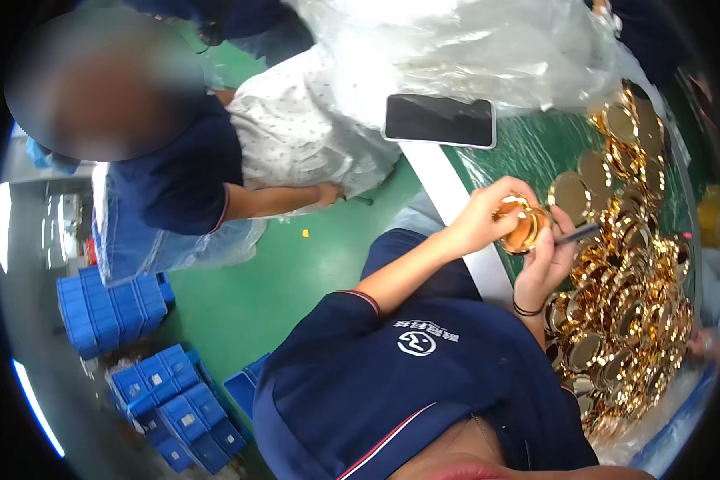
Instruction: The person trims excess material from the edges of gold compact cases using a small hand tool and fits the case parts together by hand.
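Note:
My left hand [488, 214] is closed on a round, shiny gold cap-like part [525, 230], its fingers over the upper rim. On the part's other side is my right hand [546, 264], with fingertips against the gold edge. A dark, slim, pen-like tool [578, 234] sticks out of my right hand toward the pile; its exact kind and its tip are not clear. A large heap of similar gold parts [616, 320] covers the table to the right of both hands, and larger flat gold discs [570, 197] lie just past my right fingers.
A phone [440, 122] lies at the near corner of the green table [528, 152]. Clear plastic sheeting [488, 48] spreads behind it. On the left a co-worker [184, 176] sits close by. Blue crates [112, 308] and blue bins [176, 404] are stacked on the floor.

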`<action>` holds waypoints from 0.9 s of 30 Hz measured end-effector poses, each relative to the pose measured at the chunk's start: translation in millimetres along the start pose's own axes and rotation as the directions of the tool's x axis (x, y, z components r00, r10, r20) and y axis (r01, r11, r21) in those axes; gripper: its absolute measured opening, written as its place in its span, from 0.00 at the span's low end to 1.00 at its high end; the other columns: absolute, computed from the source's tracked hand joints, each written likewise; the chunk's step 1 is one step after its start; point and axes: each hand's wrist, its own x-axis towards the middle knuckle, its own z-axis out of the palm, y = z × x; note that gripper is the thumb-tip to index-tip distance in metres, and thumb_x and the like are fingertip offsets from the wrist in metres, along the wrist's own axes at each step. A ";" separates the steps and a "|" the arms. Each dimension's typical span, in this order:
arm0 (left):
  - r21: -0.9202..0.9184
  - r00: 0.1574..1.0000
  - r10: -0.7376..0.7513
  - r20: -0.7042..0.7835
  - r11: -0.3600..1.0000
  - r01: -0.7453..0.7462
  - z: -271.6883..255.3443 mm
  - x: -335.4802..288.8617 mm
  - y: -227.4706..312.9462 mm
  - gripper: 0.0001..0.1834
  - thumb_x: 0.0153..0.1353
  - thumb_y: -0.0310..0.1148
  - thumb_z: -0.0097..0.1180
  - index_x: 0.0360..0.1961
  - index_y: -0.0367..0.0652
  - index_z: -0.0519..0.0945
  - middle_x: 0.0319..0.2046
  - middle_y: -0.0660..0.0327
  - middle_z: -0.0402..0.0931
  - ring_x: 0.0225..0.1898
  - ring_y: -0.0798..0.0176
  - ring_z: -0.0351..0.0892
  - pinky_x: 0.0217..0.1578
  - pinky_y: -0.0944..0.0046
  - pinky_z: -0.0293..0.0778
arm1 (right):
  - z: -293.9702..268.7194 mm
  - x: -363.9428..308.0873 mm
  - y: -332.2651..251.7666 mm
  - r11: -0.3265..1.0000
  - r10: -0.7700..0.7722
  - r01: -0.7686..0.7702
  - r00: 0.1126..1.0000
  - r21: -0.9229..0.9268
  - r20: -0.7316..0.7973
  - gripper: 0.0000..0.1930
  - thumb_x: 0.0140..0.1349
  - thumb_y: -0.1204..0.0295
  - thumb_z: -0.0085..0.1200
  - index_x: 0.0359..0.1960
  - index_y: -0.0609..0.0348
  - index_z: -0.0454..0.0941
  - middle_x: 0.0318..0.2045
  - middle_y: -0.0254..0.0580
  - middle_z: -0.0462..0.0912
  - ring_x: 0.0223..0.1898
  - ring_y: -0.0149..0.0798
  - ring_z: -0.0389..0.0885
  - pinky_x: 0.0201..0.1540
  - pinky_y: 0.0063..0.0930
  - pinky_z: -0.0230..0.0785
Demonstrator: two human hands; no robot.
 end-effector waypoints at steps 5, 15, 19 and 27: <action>-0.344 0.998 0.002 -0.057 0.939 -0.022 -0.1 -3.7 -9.6 0.14 0.58 0.23 0.48 0.47 0.38 0.68 0.41 0.56 0.73 0.45 0.64 0.74 0.45 0.66 0.72 | 9.6 -2.3 -11.6 0.995 -0.007 -0.003 0.994 -0.101 -0.106 0.13 0.62 0.74 0.42 0.48 0.63 0.69 0.25 0.25 0.68 0.20 0.16 0.59 0.20 0.11 0.49; -0.614 0.958 -0.079 -0.275 0.781 -0.112 -5.0 0.3 -10.6 0.24 0.66 0.45 0.37 0.57 0.41 0.56 0.54 0.47 0.64 0.52 0.44 0.70 0.45 0.53 0.75 | -15.1 22.6 -18.8 0.995 -0.089 0.095 0.965 0.013 -0.248 0.09 0.66 0.73 0.39 0.44 0.62 0.66 0.24 0.36 0.72 0.13 0.20 0.58 0.16 0.14 0.51; -0.637 0.963 -0.060 -0.264 0.761 -0.127 -5.7 -0.3 -12.2 0.24 0.66 0.47 0.36 0.57 0.42 0.57 0.55 0.46 0.63 0.54 0.43 0.69 0.49 0.51 0.73 | -8.9 19.6 -14.6 0.997 -0.073 0.076 0.978 0.006 -0.195 0.09 0.66 0.74 0.38 0.47 0.61 0.62 0.39 0.49 0.78 0.13 0.19 0.58 0.17 0.12 0.53; -0.729 0.956 -0.128 -0.263 0.676 -0.111 -8.6 2.1 -9.9 0.28 0.62 0.50 0.41 0.58 0.44 0.59 0.57 0.48 0.61 0.57 0.42 0.65 0.48 0.51 0.73 | -5.8 20.5 -15.7 0.996 0.045 -0.046 0.999 -0.078 -0.014 0.27 0.66 0.76 0.39 0.66 0.56 0.47 0.49 0.51 0.75 0.19 0.14 0.54 0.17 0.06 0.49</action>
